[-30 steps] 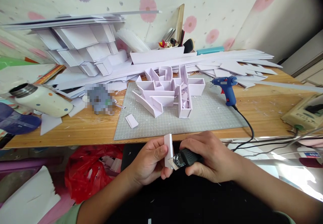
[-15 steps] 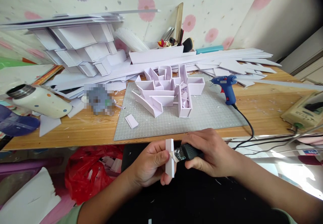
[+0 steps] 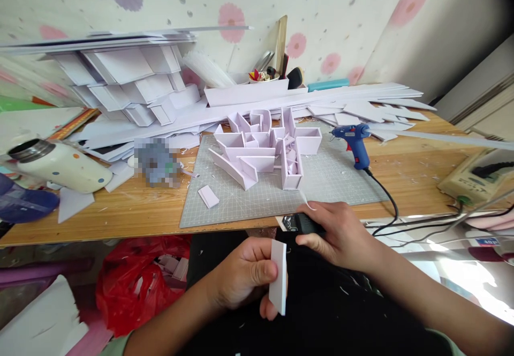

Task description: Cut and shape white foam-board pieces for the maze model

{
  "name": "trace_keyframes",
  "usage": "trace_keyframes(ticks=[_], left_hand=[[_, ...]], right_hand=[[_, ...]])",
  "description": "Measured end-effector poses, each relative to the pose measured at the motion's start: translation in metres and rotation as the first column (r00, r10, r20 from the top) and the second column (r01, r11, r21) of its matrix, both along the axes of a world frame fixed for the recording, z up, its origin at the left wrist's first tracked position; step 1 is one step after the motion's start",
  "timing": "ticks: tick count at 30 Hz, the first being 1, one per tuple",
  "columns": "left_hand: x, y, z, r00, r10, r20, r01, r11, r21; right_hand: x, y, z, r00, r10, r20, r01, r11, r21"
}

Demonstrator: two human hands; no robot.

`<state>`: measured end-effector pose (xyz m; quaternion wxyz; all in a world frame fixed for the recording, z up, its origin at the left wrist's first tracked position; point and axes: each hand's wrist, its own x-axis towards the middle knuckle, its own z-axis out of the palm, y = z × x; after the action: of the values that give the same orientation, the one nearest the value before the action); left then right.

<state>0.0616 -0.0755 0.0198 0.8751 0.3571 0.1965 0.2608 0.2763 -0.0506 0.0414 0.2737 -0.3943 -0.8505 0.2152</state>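
Note:
My left hand (image 3: 252, 275) pinches a small white foam board strip (image 3: 278, 278) between thumb and fingers, over my dark-clothed lap. In my right hand (image 3: 341, 233) is a black-handled utility knife (image 3: 303, 223), its tip pointing left near the table's front edge, apart from the strip. A thin white shaving (image 3: 308, 202) curls up beside my right fingers. Beyond the hands, a white foam board assembly (image 3: 257, 155) of open compartments stands on the grey cutting mat (image 3: 236, 209). To its left a small white piece (image 3: 208, 196) lies flat on the mat.
A blue glue gun (image 3: 355, 142) stands on the mat's right side, its cable running to the front edge. White board sheets (image 3: 361, 101) and stacked boxes (image 3: 120, 67) line the back. At left lies a cream bottle (image 3: 68, 168); below hangs a red bag (image 3: 136, 286).
The knife has come away from the strip's edge, moving up and slightly forward. My left hand has lowered a little with the strip, and a curled shaving now shows by my right hand.

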Motion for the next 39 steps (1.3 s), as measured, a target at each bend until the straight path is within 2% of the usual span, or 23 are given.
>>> trace_keyframes(ticks=[2,4,7,10,12,15,18,22,25,29,31,35,39], left_hand=[[0.000,0.001,0.002,0.996,0.081,-0.045,-0.080,0.996,0.030],[-0.002,0.003,0.004,0.961,0.246,-0.129,-0.233,0.967,0.105],[-0.006,0.007,0.004,0.837,0.482,-0.259,-0.400,0.862,0.313],[-0.008,0.007,0.004,0.741,0.605,-0.292,-0.443,0.766,0.466],[-0.010,0.007,0.004,0.762,0.593,-0.261,-0.429,0.764,0.482],[-0.013,0.006,0.005,0.870,0.476,-0.127,-0.406,0.839,0.363],[-0.018,0.008,0.007,0.930,0.363,-0.067,-0.335,0.906,0.258],[-0.021,0.011,0.009,0.957,0.270,-0.102,-0.226,0.921,0.319],[-0.022,0.011,0.008,0.927,0.328,-0.182,-0.208,0.852,0.480],[-0.021,0.010,0.006,0.830,0.531,-0.172,-0.278,0.661,0.697],[-0.020,0.010,0.007,0.792,0.597,-0.125,-0.331,0.594,0.733],[-0.018,0.011,0.011,0.758,0.643,-0.110,-0.347,0.541,0.767],[-0.014,0.011,0.012,0.753,0.647,-0.118,-0.314,0.512,0.800]], right_hand=[[0.003,-0.001,0.002,0.998,-0.047,-0.037,0.043,0.996,-0.080],[0.002,-0.002,0.005,0.989,-0.064,-0.133,0.034,0.976,-0.216],[-0.009,-0.005,0.009,0.937,-0.065,-0.344,-0.103,0.889,-0.447],[-0.027,-0.006,0.010,0.879,-0.131,-0.458,-0.188,0.788,-0.586],[-0.035,-0.005,0.010,0.886,-0.176,-0.430,-0.144,0.776,-0.614],[-0.037,-0.002,0.011,0.909,-0.191,-0.371,-0.076,0.799,-0.597],[-0.032,0.002,0.014,0.925,-0.120,-0.360,-0.095,0.845,-0.526],[-0.030,0.007,0.019,0.934,-0.042,-0.356,-0.113,0.908,-0.404],[-0.030,0.008,0.019,0.939,0.005,-0.343,-0.127,0.934,-0.333],[-0.022,0.004,0.017,0.938,-0.008,-0.347,-0.057,0.983,-0.177],[-0.016,-0.001,0.017,0.955,0.000,-0.297,-0.060,0.979,-0.193],[-0.010,-0.010,0.016,0.985,0.102,-0.138,-0.139,0.947,-0.291],[-0.014,-0.015,0.010,0.990,0.119,-0.080,-0.134,0.966,-0.222]])
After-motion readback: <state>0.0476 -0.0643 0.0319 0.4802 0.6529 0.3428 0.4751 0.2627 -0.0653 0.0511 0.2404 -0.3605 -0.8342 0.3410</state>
